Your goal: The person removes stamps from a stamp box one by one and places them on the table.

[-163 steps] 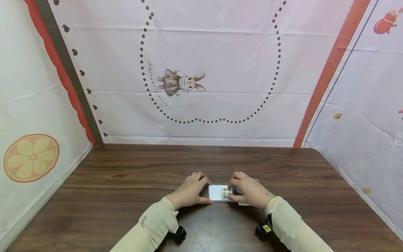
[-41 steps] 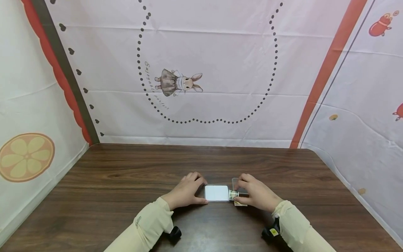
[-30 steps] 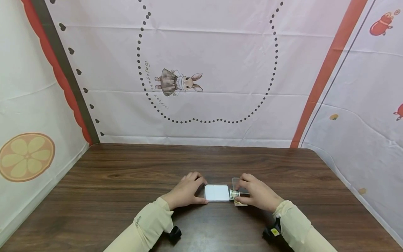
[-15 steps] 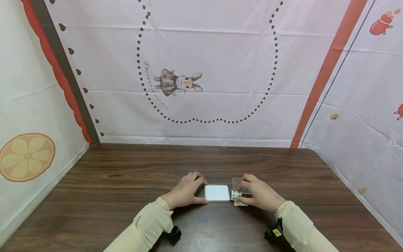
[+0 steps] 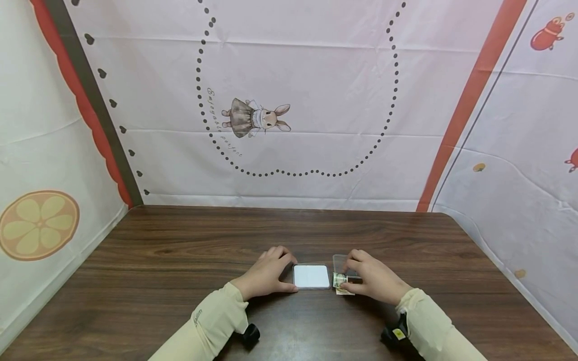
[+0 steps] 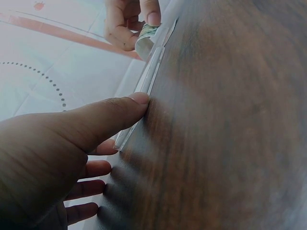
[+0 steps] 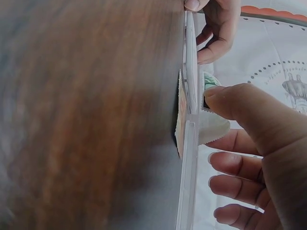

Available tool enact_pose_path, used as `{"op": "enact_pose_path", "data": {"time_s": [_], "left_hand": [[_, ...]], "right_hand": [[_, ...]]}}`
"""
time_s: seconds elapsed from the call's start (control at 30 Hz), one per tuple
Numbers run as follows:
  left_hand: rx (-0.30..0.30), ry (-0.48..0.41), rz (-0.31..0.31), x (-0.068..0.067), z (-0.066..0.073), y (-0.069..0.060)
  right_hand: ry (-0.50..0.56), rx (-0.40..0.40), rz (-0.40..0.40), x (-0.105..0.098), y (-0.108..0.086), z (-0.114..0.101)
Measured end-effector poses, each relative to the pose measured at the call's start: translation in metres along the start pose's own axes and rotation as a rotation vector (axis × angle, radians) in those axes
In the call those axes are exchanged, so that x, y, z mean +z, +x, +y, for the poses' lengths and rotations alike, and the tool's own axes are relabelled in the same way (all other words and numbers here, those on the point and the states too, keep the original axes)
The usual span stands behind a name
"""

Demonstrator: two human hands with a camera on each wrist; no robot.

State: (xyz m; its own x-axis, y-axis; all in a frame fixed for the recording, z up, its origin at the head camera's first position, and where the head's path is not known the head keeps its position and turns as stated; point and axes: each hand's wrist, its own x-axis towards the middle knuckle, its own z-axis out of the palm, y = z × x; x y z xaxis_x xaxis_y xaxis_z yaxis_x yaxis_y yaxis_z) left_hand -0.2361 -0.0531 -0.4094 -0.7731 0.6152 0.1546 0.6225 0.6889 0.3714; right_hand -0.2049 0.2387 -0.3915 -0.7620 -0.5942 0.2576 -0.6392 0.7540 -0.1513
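My left hand (image 5: 266,273) grips the left end of a shallow clear plastic case (image 6: 152,69), thumb on its near edge. A flat white surface (image 5: 311,277) fills the case. Just past its right end, my right hand (image 5: 375,276) pinches a small stamp (image 7: 214,127) with scalloped edges, a green print and a pale back. The stamp is bent into a curve between thumb and finger. A second scalloped stamp (image 7: 181,115) lies low beside the case, partly covered. Under my right hand is a clear lid-like piece (image 5: 338,261), mostly hidden by the fingers.
All of this rests on a dark wood-grain table (image 5: 203,240). A white printed cloth (image 5: 338,100) hangs behind and at both sides. Black wrist cameras, such as the left one (image 5: 251,335), hang below the sleeves.
The stamp in my right hand has moved right, from over the white surface to beyond the case's right end. My left hand keeps its hold on the case, which has barely shifted.
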Motion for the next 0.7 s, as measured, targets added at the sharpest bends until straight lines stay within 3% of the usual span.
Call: {"op": "enact_pose_path", "data": {"time_s": [0.7], "left_hand": [[0.0,-0.002,-0.009,0.0022,-0.004,0.0005]], "right_hand": [[-0.002,0.02,-0.003,-0.0015,-0.0062,0.003]]}}
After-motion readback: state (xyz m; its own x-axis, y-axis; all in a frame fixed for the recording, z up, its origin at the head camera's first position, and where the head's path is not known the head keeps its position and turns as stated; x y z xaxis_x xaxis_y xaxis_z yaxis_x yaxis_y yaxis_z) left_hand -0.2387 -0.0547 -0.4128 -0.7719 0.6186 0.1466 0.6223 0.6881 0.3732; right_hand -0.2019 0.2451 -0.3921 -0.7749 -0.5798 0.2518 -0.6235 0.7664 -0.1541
